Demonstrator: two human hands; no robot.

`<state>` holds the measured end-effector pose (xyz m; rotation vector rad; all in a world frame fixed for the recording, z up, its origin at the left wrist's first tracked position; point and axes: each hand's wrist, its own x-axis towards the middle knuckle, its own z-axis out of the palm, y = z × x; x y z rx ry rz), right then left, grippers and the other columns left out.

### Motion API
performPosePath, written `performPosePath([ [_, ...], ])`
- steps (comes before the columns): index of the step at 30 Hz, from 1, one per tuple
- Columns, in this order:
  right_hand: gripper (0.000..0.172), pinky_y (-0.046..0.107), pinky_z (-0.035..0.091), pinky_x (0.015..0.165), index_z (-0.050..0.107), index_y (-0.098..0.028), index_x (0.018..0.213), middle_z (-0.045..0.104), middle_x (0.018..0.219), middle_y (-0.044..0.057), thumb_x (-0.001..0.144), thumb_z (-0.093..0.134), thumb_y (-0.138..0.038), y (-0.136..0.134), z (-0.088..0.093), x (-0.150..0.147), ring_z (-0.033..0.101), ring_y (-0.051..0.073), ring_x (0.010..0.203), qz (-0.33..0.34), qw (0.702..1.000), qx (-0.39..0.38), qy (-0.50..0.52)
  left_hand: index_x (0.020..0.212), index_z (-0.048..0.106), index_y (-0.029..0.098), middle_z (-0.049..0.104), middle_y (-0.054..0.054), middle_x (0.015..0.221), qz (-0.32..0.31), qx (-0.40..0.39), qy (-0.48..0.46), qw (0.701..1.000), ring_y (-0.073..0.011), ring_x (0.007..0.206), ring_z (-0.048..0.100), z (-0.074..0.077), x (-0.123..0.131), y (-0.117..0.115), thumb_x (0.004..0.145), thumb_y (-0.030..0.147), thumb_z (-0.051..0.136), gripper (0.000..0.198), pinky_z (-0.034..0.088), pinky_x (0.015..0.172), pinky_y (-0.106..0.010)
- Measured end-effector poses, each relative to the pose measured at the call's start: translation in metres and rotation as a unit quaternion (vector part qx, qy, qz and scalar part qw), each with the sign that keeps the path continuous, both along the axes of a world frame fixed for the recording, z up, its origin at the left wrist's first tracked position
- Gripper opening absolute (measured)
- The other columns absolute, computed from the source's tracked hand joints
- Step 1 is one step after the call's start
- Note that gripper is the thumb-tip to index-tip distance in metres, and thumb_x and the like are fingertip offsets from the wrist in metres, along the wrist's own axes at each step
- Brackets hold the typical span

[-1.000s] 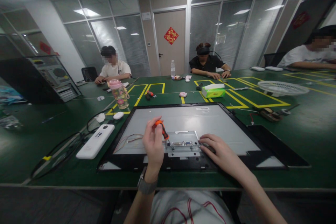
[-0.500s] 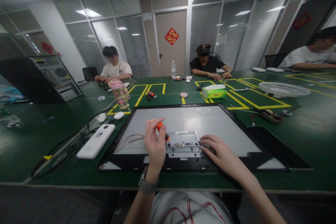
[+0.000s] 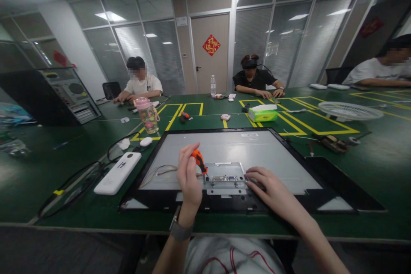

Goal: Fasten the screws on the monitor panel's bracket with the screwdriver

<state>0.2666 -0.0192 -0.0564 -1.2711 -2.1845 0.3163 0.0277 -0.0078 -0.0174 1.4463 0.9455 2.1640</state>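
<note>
My left hand (image 3: 190,180) holds an orange and black screwdriver (image 3: 199,161) by its handle, between the thumb and outstretched fingers. The shaft points down at the left end of a metal bracket (image 3: 224,189) with a row of connector ports. This bracket lies on the grey back of a flat display panel (image 3: 269,154) with a black frame. My right hand (image 3: 269,187) rests on the panel, fingers stretched out, fingertips touching the bracket's right end. Something dark under its palm cannot be made out. Thin wires (image 3: 163,170) run along the panel left of my left hand.
Left of the panel lie a white power bank (image 3: 118,173), black cables (image 3: 77,184) and a pink-lidded bottle (image 3: 147,115). A black slab (image 3: 345,184) adjoins it on the right. Beyond are a green tissue pack (image 3: 263,114), a white fan grille (image 3: 350,111) and several people at the table.
My left fingers have straightened and shifted along the screwdriver handle, which now shows more. My right hand stays at the bracket. The view has shifted slightly.
</note>
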Motion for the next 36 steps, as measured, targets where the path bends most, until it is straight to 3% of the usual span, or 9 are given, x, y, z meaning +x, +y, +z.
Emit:
performPosePath([
  [3,0.024,0.044,0.052,0.094,0.070,-0.020,0.106,0.068,0.110,0.011,0.098,0.050,-0.028,0.0001,-0.0004,0.0001,0.064,0.027,0.103,-0.001,1.000,0.006,0.002,0.113,0.070,0.021,0.067,-0.007,0.101,-0.022,-0.020,0.003,1.000,-0.0175,0.093,0.064,0.0002,0.0002,-0.0008,0.098,0.032,0.050,0.029,0.051,0.081,-0.027],
  [8,0.023,0.043,0.052,0.093,0.070,-0.020,0.106,0.068,0.109,0.011,0.097,0.051,-0.028,0.0000,-0.0013,0.0000,0.065,0.027,0.103,-0.004,1.000,0.012,0.002,0.097,0.074,0.020,0.060,-0.004,0.089,0.032,0.038,0.043,0.998,-0.0137,0.077,0.058,0.0028,0.0005,0.0001,0.087,0.028,0.066,0.015,0.049,0.070,-0.024],
  [14,0.023,0.044,0.051,0.094,0.070,-0.021,0.107,0.068,0.110,0.010,0.098,0.050,-0.027,-0.0004,-0.0009,-0.0002,0.064,0.027,0.103,0.000,1.000,0.013,0.003,0.113,0.071,0.020,0.067,-0.008,0.103,-0.003,-0.004,0.019,1.000,-0.0185,0.095,0.063,-0.0006,0.0001,-0.0002,0.098,0.032,0.049,0.030,0.050,0.084,-0.029],
  [19,0.023,0.044,0.052,0.094,0.069,-0.019,0.107,0.068,0.109,0.011,0.098,0.049,-0.027,-0.0002,-0.0010,-0.0001,0.064,0.027,0.103,0.000,1.000,0.008,0.001,0.106,0.073,0.019,0.059,-0.004,0.089,0.040,0.019,0.032,0.999,-0.0132,0.074,0.057,0.0041,0.0013,-0.0006,0.089,0.030,0.065,0.022,0.049,0.067,-0.023],
  [25,0.023,0.045,0.052,0.095,0.070,-0.019,0.107,0.068,0.111,0.011,0.097,0.050,-0.026,-0.0001,-0.0016,-0.0002,0.065,0.027,0.104,-0.001,1.000,0.014,-0.004,0.115,0.070,0.020,0.066,-0.008,0.102,-0.013,-0.015,0.014,1.000,-0.0181,0.095,0.063,-0.0003,-0.0003,0.0002,0.098,0.035,0.048,0.031,0.051,0.083,-0.029],
  [31,0.023,0.045,0.052,0.095,0.070,-0.019,0.107,0.068,0.110,0.012,0.097,0.050,-0.025,-0.0006,-0.0003,-0.0004,0.065,0.027,0.104,-0.004,1.000,0.012,-0.005,0.099,0.073,0.021,0.062,-0.004,0.094,0.036,0.021,0.034,0.999,-0.0141,0.082,0.060,0.0006,-0.0004,0.0003,0.090,0.028,0.064,0.016,0.050,0.073,-0.023],
  [36,0.024,0.045,0.051,0.095,0.069,-0.020,0.108,0.068,0.111,0.012,0.098,0.048,-0.026,-0.0010,0.0000,-0.0004,0.064,0.027,0.104,0.000,1.000,0.009,0.000,0.112,0.071,0.019,0.067,-0.009,0.105,-0.009,-0.020,-0.001,1.000,-0.0190,0.097,0.064,-0.0022,-0.0011,0.0005,0.098,0.034,0.047,0.031,0.052,0.084,-0.029],
])
